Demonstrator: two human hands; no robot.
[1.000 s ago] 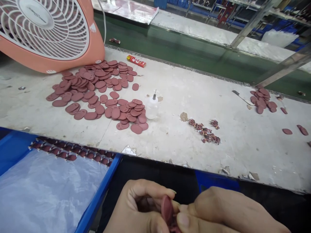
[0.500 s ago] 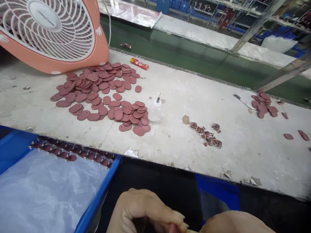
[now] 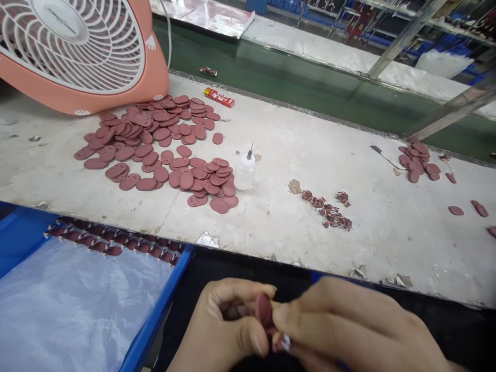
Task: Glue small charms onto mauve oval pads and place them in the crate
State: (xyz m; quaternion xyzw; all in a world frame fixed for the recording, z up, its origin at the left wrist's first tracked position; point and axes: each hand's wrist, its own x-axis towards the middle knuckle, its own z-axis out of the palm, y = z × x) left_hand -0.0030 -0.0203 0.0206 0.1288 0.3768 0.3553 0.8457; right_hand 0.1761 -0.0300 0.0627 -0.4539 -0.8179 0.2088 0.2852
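In front of my body, my left hand pinches a dark red oval piece between thumb and fingers, its flat face turned partly toward me. My right hand is closed too, fingertips pressed together at the right edge of the same piece. Just beneath the fingers a small dark red bit with a white end sticks out; how it joins the oval is hidden. On the table lies a large spread of like oval pieces, some with small holes. Small tied reddish-brown bundles lie right of it.
A white bottle with a needle tip stands beside the ovals. A pink fan is at the back left, near a red-yellow box. Below the table's edge, a blue crate holds plastic film and rows of assembled pieces. More ovals lie right.
Both hands have risen into fuller view, the right coming in from the lower edge. The oval piece and the white-ended bit now show between them. The camera view has shifted slightly.
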